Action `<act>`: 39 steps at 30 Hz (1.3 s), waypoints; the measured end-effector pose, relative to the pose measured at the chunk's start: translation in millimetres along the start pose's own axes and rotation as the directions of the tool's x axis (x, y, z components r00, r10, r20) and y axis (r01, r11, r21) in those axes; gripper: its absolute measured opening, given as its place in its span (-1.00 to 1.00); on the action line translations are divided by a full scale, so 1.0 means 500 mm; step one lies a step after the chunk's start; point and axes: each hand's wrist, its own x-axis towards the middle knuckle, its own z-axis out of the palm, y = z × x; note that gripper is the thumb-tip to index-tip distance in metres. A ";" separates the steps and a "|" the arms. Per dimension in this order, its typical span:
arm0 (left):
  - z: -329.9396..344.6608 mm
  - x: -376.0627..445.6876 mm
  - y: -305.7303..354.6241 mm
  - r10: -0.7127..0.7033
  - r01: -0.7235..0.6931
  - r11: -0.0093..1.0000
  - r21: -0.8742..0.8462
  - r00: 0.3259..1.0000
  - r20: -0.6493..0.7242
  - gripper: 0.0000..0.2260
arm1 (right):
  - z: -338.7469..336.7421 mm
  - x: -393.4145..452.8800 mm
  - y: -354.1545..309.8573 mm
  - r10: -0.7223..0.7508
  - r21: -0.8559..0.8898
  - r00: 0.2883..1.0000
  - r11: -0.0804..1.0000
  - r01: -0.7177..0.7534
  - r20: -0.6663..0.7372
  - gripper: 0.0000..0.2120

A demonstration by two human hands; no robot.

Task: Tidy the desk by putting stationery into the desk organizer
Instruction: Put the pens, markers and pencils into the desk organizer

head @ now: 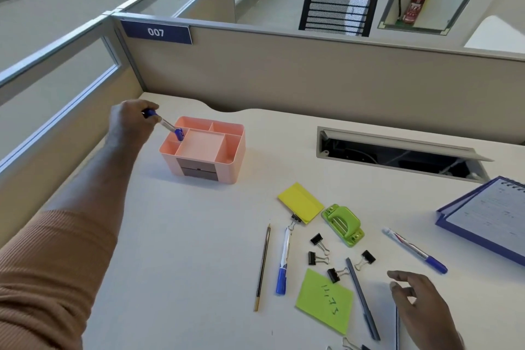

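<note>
A pink desk organizer (230,163) stands at the back left of the white desk. My left hand (129,122) grips a blue-capped pen (167,125) tilted over the organizer's left rear compartment, cap end down. My right hand (417,304) hovers open near the front right, holding nothing. Loose on the desk lie a pencil (262,267), a blue pen (284,261), another blue pen (414,250), a grey pen (362,297), several black binder clips (319,241), a green sticky note (325,300), a yellow pad (301,202) and a green hole punch (342,224).
A blue spiral notebook (488,216) lies at the right edge. An open cable tray (397,153) is sunk in the desk at the back right. Beige partition walls (284,74) close the back and left. More clips (350,345) sit at the bottom edge.
</note>
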 end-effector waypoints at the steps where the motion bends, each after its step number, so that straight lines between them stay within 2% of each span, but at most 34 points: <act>1: 0.009 0.003 0.001 -0.011 0.011 1.000 0.022 1.000 0.016 -0.75 | 0.000 0.000 0.000 -0.002 -0.002 1.000 1.000 0.002 0.000 -0.81; 7: 0.047 0.018 -0.006 -0.098 0.078 0.985 0.154 0.987 0.128 -0.83 | 0.000 0.001 0.006 -0.017 -0.013 1.000 1.000 0.017 -0.018 -0.76; 11: 0.064 0.018 -0.012 -0.183 0.134 0.961 0.241 0.963 0.196 -0.76 | 0.002 0.004 0.010 -0.020 -0.025 1.000 1.000 0.019 -0.025 -0.76; 15: 0.078 0.011 -0.018 -0.192 0.125 0.955 0.270 0.952 0.240 -0.69 | 0.004 0.007 0.011 -0.017 -0.035 1.000 0.999 0.017 -0.020 -0.76; 20: 0.083 0.006 -0.040 -0.215 0.143 0.953 0.266 0.941 0.263 -0.70 | 0.006 0.011 0.012 -0.025 -0.039 1.000 0.999 0.024 -0.001 -0.78; 24: 0.091 0.006 -0.049 -0.230 0.157 0.949 0.272 0.937 0.263 -0.73 | 0.001 0.013 0.025 -0.051 -0.059 0.998 0.997 0.049 -0.040 -0.79; 27: 0.093 0.001 -0.038 -0.263 0.204 0.948 0.243 0.934 0.243 -0.68 | -0.007 0.029 0.043 -0.025 -0.098 0.997 0.995 0.018 -0.077 -0.81; 29: 0.085 -0.009 -0.028 -0.282 0.232 0.948 0.218 0.930 0.238 -0.64 | -0.016 0.048 0.059 -0.011 -0.154 0.987 0.988 -0.015 -0.162 -0.78; 32: 0.070 -0.032 -0.008 -0.281 0.259 0.956 0.139 0.945 0.169 -0.61 | -0.032 0.087 0.082 -0.005 -0.332 0.961 0.939 -0.090 -0.275 -0.73; 35: 0.047 -0.069 0.023 -0.237 0.237 0.972 0.003 0.971 0.013 -0.62 | -0.043 0.120 0.095 -0.105 -0.510 0.941 0.857 -0.079 -0.322 -0.71; 39: 0.025 -0.117 0.045 -0.144 0.134 0.987 -0.083 0.981 -0.133 -0.62 | -0.050 0.151 0.095 -0.247 -0.625 0.900 0.780 -0.035 -0.360 -0.65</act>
